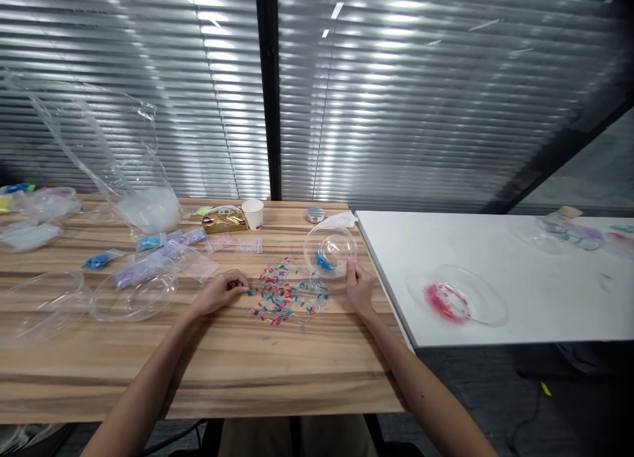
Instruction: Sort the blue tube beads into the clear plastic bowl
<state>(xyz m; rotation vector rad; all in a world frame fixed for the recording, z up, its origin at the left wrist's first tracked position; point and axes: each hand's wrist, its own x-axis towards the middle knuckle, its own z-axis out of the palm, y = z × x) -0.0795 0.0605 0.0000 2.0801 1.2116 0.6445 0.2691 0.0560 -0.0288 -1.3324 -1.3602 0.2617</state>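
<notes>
A spread of small red, blue and clear pieces lies on the wooden table. At its left edge is my left hand, its fingers closed in a pinch near a blue piece; whether it holds anything is too small to tell. My right hand grips the near right rim of a clear round bowl, which is tilted beside the pieces. Several blue pieces are gathered in the bowl.
Clear lids, small bags of blue and purple pieces, and a large plastic bag are at the left. Behind the pieces stand a paper cup and gold packet. A clear dish with red pieces sits on the white table.
</notes>
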